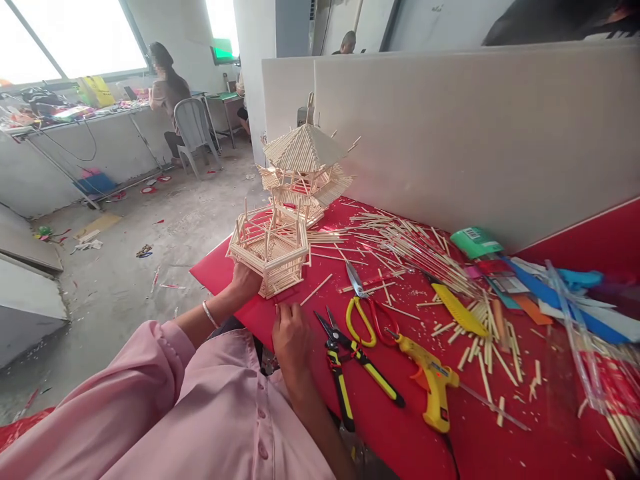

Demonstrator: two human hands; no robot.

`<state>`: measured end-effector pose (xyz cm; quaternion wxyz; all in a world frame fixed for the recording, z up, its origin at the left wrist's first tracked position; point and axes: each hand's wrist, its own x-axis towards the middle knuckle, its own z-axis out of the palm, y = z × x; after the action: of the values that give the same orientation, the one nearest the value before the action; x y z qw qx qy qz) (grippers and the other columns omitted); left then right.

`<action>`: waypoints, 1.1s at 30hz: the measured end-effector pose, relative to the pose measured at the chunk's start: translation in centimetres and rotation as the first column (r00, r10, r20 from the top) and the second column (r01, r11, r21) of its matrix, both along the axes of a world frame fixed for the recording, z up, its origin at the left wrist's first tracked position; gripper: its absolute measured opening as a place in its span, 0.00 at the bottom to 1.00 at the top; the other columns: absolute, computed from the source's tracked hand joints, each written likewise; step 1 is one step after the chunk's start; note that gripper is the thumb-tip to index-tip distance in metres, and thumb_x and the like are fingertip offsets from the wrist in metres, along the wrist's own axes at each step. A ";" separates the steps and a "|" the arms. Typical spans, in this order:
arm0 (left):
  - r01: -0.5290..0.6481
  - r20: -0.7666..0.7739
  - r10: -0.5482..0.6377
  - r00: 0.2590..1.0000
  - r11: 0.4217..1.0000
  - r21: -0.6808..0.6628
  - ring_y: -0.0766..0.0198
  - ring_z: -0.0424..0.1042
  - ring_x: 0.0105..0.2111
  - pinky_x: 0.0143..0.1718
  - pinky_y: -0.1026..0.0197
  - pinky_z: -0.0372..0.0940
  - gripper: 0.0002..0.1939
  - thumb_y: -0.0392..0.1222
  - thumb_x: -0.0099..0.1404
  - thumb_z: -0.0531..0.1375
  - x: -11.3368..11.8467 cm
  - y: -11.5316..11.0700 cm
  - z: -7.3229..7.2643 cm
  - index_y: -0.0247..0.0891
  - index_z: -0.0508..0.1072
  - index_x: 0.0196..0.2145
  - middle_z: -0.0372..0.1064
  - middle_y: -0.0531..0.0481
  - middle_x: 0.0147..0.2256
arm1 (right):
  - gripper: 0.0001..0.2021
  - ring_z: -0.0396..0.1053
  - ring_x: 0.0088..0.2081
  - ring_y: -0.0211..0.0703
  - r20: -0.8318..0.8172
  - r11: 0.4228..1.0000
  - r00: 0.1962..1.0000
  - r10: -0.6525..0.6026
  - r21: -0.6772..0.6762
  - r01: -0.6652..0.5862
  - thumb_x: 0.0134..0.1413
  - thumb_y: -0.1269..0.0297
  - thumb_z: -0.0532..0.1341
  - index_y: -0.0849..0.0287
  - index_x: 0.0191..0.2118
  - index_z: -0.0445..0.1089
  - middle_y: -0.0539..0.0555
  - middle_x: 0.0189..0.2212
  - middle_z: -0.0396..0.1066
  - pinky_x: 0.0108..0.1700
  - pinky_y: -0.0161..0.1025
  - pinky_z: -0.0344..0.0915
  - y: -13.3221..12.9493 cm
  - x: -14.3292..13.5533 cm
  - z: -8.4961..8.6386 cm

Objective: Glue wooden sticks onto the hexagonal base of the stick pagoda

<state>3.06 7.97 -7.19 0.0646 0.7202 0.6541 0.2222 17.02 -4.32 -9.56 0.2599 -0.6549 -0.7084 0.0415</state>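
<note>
My left hand (245,281), below a white bracelet, is at the near left side of a hexagonal frame (270,250) built of thin wooden sticks. Its fingers go behind the frame's lower wall and are partly hidden; it appears to grip there. Close by, my right hand (291,333) lies at the table's front edge, fingers curled in, with nothing visible in them. Behind the frame rises a tiered stick pagoda (305,150) with a pointed roof. To the right of my right hand lie black-and-yellow cutters (357,363), scissors (359,300) with yellow and red handles, and a yellow glue gun (430,380).
Loose wooden sticks (400,240) cover much of the red table (395,447). A yellow utility knife (460,310), a green roll (475,241) and plastic packets lie right. A pale partition (450,133) stands behind. Another person (170,93) sits at a far bench.
</note>
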 end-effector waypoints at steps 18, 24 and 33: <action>0.448 0.456 -0.481 0.749 0.874 0.187 0.62 0.72 0.36 0.38 0.62 0.68 0.14 0.42 0.71 0.51 7.1 -8.2 -0.8 0.36 0.75 0.35 0.72 0.43 0.36 | 0.14 0.73 0.37 0.42 -0.229 0.952 0.962 -0.146 0.230 0.200 0.69 0.62 0.50 0.58 0.42 0.73 0.56 0.35 0.74 0.39 0.37 0.66 -3.8 6.1 3.1; 0.663 0.814 -0.212 0.541 0.703 -0.258 0.72 0.56 0.16 0.18 0.69 0.52 0.26 0.61 0.65 0.55 7.6 -9.0 0.8 0.36 0.68 0.23 0.59 0.57 0.15 | 0.13 0.73 0.39 0.41 -0.327 0.984 0.943 -0.055 0.143 0.107 0.68 0.63 0.52 0.56 0.41 0.74 0.56 0.35 0.74 0.44 0.38 0.69 -4.6 7.4 2.8; 0.746 0.894 0.316 0.318 0.499 -0.442 0.75 0.54 0.12 0.15 0.69 0.45 0.25 0.60 0.50 0.70 6.3 -9.2 1.6 0.33 0.73 0.28 0.63 0.56 0.14 | 0.25 0.68 0.52 0.54 -0.126 0.986 0.978 -0.168 0.002 0.169 0.64 0.49 0.55 0.60 0.58 0.67 0.65 0.50 0.71 0.53 0.50 0.66 -6.8 9.1 2.4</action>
<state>9.41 -1.26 -5.63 0.7865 0.4264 0.3829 0.2301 26.13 -11.14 -7.13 0.3105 -0.7070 -0.6329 0.0559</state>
